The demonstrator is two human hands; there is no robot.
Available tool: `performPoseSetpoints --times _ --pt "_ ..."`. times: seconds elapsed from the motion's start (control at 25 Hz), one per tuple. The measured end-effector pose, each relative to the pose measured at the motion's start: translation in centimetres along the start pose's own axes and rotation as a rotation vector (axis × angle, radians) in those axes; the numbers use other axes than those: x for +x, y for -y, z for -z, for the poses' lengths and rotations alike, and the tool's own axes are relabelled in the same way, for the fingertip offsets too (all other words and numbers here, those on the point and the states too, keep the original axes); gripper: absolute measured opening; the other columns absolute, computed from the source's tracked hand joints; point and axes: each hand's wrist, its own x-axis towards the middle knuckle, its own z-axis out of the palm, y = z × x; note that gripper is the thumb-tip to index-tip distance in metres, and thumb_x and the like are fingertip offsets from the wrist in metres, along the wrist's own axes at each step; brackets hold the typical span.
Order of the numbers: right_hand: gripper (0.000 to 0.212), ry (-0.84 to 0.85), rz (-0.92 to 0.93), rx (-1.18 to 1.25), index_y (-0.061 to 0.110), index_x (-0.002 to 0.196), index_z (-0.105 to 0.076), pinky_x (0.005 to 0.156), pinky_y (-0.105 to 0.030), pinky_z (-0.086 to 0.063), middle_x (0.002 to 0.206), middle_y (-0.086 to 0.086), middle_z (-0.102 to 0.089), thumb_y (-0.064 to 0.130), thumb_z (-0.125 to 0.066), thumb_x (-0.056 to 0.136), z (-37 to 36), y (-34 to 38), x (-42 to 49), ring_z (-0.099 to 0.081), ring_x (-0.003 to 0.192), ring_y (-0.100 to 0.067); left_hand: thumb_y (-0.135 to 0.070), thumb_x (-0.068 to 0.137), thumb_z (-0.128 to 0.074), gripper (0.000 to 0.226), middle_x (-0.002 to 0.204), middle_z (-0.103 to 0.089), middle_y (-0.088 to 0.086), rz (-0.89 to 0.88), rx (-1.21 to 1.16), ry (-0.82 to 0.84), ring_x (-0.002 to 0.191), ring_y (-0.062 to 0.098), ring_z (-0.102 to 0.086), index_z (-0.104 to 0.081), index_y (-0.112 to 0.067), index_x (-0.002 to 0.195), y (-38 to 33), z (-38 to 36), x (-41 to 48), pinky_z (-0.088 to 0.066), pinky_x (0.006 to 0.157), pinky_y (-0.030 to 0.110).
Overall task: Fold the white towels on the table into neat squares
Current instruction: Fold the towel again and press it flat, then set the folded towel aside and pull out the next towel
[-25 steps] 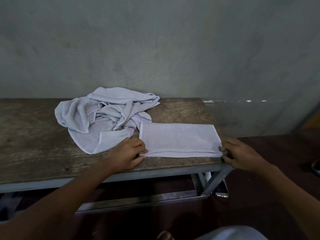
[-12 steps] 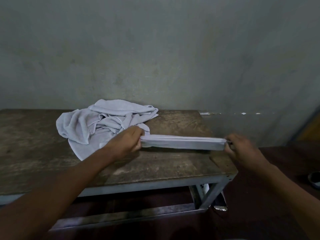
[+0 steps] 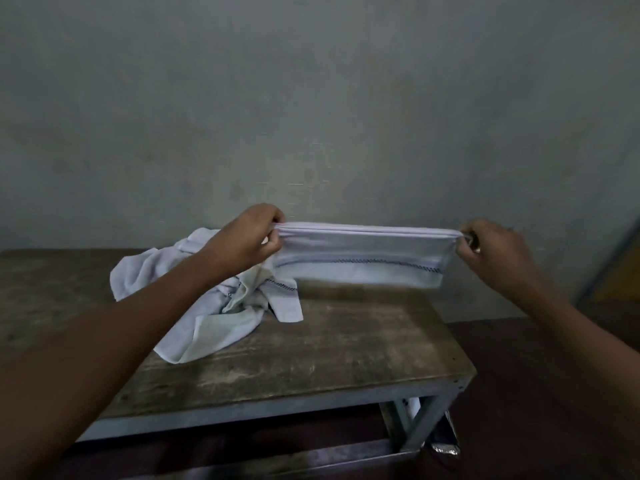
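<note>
A folded white towel [image 3: 363,258] hangs in the air above the table, stretched into a long strip with a dark stitched line along it. My left hand [image 3: 246,240] pinches its left end. Its right end is pinched by my right hand [image 3: 491,251]. Behind and below my left hand, a crumpled heap of white towels [image 3: 194,296] lies on the wooden table [image 3: 311,355]; my left wrist hides part of the heap.
The table has a grey metal frame [image 3: 422,424] and its right end stops near my right arm. A bare grey wall [image 3: 311,116] stands close behind it. Dark red floor [image 3: 536,393] lies to the right.
Both hands have lifted the folded towel off the table, from lying flat near the front edge to hanging taut in the air well above the tabletop.
</note>
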Motion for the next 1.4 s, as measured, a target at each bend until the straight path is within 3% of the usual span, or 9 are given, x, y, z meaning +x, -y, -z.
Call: performPoseSetpoints --times 0.2,0.36,0.52,0.64,0.76,0.88,1.08,1.24,1.4 --pt "0.013 0.128 0.254 -0.124 0.016 0.073 -0.055 0.064 -0.036 -0.031 0.071 -0.007 -0.062 0.028 -0.05 0.076 -4.7 -2.4 -9.0 -0.064 0.067 -0.031 -0.015 0.082 -0.046 0.019 0.083 -0.061 0.012 -0.151 0.029 0.051 0.08 0.022 -0.05 -0.06 -0.006 0.091 -2.4 -6.2 -9.2 -0.042 0.076 0.03" --pt "0.035 0.347 0.387 -0.139 0.021 0.088 -0.062 0.059 -0.032 -0.041 0.079 0.002 -0.062 0.025 -0.079 0.058 -7.6 -3.1 -15.7 -0.063 0.07 -0.023 -0.016 0.09 -0.048 0.013 0.088 -0.06 0.004 -0.19 -0.027 0.256 0.078 0.024 -0.055 -0.06 -0.013 0.092 -3.8 -9.9 -16.0 -0.042 0.073 0.032" --pt "0.032 0.332 0.263 -0.085 0.021 0.087 -0.064 0.066 -0.033 -0.028 0.087 0.002 -0.06 0.046 -0.05 0.071 -7.2 -2.8 -16.7 -0.06 0.078 -0.025 -0.023 0.083 -0.056 0.007 0.085 -0.059 -0.005 -0.071 -0.084 0.255 0.079 0.019 -0.056 -0.06 -0.02 0.089 -4.0 -9.1 -15.8 -0.038 0.07 0.03" --pt "0.033 0.222 0.14 -0.023 0.019 0.079 -0.064 0.069 -0.035 -0.031 0.085 0.001 -0.058 0.045 -0.043 0.083 -7.2 0.2 -14.1 -0.056 0.081 -0.026 -0.03 0.084 -0.048 0.026 0.102 -0.064 -0.004 0.071 -0.081 0.178 0.099 0.016 -0.056 -0.063 -0.019 0.101 -5.9 -9.4 -13.3 -0.035 0.083 0.025" --pt "0.049 0.355 0.121 0.033 0.02 0.11 -0.061 0.086 -0.04 -0.04 0.115 -0.003 -0.06 0.052 -0.032 0.087 -9.6 6.0 -11.8 -0.056 0.11 -0.026 -0.044 0.09 -0.024 0.06 0.142 -0.047 0.01 0.192 0.066 0.288 0.135 0.023 -0.039 -0.048 -0.009 0.134 -8.7 -12.5 -11.0 -0.031 0.108 0.04" --pt "0.072 0.649 -0.002 0.13 0.031 0.146 -0.026 0.116 -0.043 -0.016 0.158 -0.003 -0.019 0.068 -0.017 0.086 -13.0 9.6 -12.3 -0.014 0.146 -0.021 -0.062 0.084 0.007 0.088 0.157 -0.016 0.011 0.309 0.156 0.477 0.146 0.023 -0.011 -0.02 -0.007 0.148 -9.0 -15.3 -11.1 -0.006 0.117 0.045" --pt "0.078 0.755 -0.135 0.087 0.037 0.15 -0.004 0.12 -0.043 0.002 0.16 0.001 0.007 0.075 -0.022 0.084 -12.8 6.2 -12.6 0.008 0.148 -0.018 -0.066 0.072 0.007 0.095 0.159 0.005 0.004 0.361 0.169 0.59 0.146 0.016 0.008 -0.002 -0.014 0.151 -6.3 -14.7 -11.9 0.002 0.117 0.041" --pt "0.091 0.839 -0.189 0.03 0.035 0.15 -0.008 0.119 -0.049 -0.002 0.161 0.0 0.004 0.084 0.001 0.075 -12.1 3.6 -12.5 0.005 0.148 -0.024 -0.058 0.079 0.008 0.09 0.158 -0.008 0.011 0.467 0.101 0.527 0.147 0.021 -0.006 -0.014 -0.006 0.149 -6.3 -13.2 -13.4 -0.004 0.117 0.042" --pt "0.057 0.566 -0.267 -0.123 0.017 0.128 -0.051 0.111 -0.05 -0.02 0.14 -0.013 -0.044 0.055 -0.027 0.093 -12.2 6.6 -9.5 -0.035 0.13 -0.032 -0.039 0.097 -0.018 0.063 0.127 -0.058 0.021 0.523 0.125 0.24 0.12 0.035 -0.055 -0.058 0.004 0.121 -7.2 -11.9 -16.7 -0.04 0.102 0.048"
